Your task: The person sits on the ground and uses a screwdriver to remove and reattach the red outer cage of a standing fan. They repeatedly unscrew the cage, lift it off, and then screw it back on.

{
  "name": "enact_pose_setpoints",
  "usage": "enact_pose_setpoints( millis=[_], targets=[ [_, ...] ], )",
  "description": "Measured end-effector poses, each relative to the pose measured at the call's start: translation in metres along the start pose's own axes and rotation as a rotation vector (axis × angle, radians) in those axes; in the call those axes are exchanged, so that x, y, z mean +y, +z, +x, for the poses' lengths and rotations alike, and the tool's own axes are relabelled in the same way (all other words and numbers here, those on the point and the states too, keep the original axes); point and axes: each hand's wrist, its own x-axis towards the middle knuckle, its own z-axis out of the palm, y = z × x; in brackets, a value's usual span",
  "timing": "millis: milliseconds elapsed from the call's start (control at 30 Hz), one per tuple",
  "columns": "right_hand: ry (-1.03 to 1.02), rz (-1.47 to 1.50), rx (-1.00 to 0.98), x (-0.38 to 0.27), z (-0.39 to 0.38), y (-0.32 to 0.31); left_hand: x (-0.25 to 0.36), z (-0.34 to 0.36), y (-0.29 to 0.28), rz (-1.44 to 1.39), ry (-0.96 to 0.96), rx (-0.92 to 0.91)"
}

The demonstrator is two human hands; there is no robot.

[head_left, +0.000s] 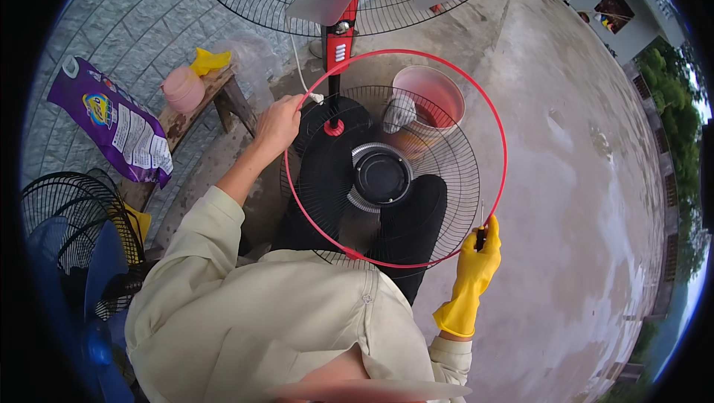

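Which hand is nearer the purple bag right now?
Left. The left hand, at the red ring, is right of the purple bag; the yellow-gloved right hand is farther right, across the ring.

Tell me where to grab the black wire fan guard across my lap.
Take the wire guard by its outer rim, probably from your right: there the round edge juts past your right leg, free to pinch. The bars inside look thin and closely spaced. Mind the red ring, which crosses in front of it.

Looking steeply down from head height, close above the pale khaki cloth shirt [253,321], facing forward over the thin, round red hoop [352,253], fisheye-wide.
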Motion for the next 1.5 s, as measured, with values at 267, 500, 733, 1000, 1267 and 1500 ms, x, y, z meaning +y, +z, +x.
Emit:
enact_pose_setpoints(
  millis=[267,500,733,1000,1267,1500],
  targets=[
    [0.13,-0.006,-0.056,-0.025,-0.036,-0.021,-0.005,-0.045,-0.029,-0.152,-0.159,0.019],
    [0.171,-0.089,-0.084,-0.007,-0.023,-0.004,-0.04,-0.049,0.01,-0.236,-0.212,0.038],
    [0.141,-0.154,-0.102,-0.004,-0.011,0.003,-0.027,-0.027,-0.004,-0.218,-0.329,-0.16],
    [0.106,-0.188,-0.121,-0.004,-0.012,0.002,-0.036,-0.024,0.01,-0.187,-0.136,-0.078],
    [0.125,-0.082,-0.112,-0.011,-0.016,0.004,-0.042,-0.028,0.022,-0.653,-0.421,-0.19],
    [0.036,0.015,-0.115,0.008,-0.015,0.006,-0.035,-0.019,0.022,-0.6,-0.421,-0.162]
  ],
)
